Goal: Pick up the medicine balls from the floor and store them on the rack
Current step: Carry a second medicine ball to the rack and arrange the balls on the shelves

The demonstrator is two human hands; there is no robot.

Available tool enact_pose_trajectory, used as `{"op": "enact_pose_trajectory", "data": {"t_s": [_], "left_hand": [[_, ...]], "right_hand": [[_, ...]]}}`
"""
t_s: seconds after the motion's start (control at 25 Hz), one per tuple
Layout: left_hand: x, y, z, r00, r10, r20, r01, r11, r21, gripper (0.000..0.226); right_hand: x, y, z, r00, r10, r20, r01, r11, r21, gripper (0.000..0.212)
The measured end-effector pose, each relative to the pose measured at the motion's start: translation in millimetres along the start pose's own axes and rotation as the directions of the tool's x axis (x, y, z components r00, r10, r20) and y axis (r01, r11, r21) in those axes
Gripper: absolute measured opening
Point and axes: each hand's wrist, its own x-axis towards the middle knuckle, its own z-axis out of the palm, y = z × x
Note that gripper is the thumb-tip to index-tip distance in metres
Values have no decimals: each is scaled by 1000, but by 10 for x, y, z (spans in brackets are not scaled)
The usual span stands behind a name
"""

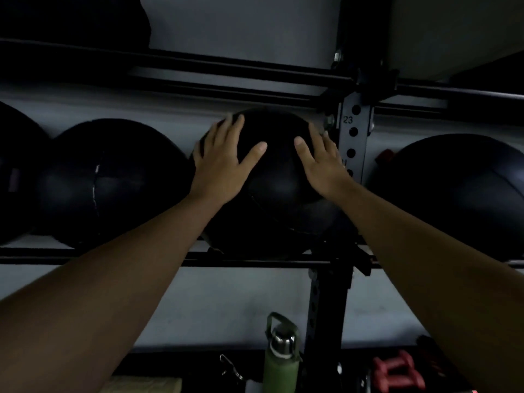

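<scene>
A black medicine ball [279, 191] rests on the rack's lower rails [243, 262], just left of the upright post [354, 137]. My left hand [224, 160] lies flat on its upper left side with fingers spread. My right hand [323, 160] presses its upper right side, next to the post. Both palms touch the ball. More black medicine balls sit on the same rails: one to the left [110, 182], one at the far left edge [14, 171], and one to the right of the post [459, 194].
An upper pair of rails [226, 72] runs above, with a dark ball [73, 21] at top left. Below stand a green bottle [280, 361] with a steel cap, red dumbbells [397, 370] and a grey wall [226, 302].
</scene>
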Motion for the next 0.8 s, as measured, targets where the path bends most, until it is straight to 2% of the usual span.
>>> {"op": "enact_pose_trajectory", "data": {"t_s": [0.08,0.12,0.2,0.24,0.32,0.4,0.48,0.6,0.72,0.8], "left_hand": [[-324,-56,39,963,270,17,-270,957,102,68],[-531,-116,50,909,413,57,-416,896,154,66],[-958,-295,115,732,633,252,-675,722,151,60],[-1163,-379,163,657,644,391,-720,691,72,56],[-1543,-555,284,605,515,607,-597,798,-81,55],[-1869,-686,463,614,382,691,-421,899,-123,52],[-2202,-714,693,542,302,784,-341,932,-123,45],[-2916,-573,1035,293,257,921,-316,935,-160,21],[-3824,-385,1212,52,251,967,-342,914,-219,26],[-4375,-196,1199,-51,270,962,-360,893,-270,29]], "right_hand": [[-226,106,0,1000,10,-12,-10,1000,15,74],[-364,147,22,1000,11,-20,-10,1000,21,75],[-682,209,92,999,16,-39,-15,1000,16,77],[-871,244,140,999,33,-35,-33,999,6,78],[-1319,336,288,994,107,9,-107,993,-59,77],[-1875,490,446,969,229,97,-215,967,-140,65],[-2540,649,586,905,374,205,-327,917,-228,48],[-3661,892,710,761,577,297,-468,805,-364,36],[-4824,993,708,574,744,343,-596,666,-448,33],[-5551,998,609,439,817,373,-653,575,-493,32]]}}
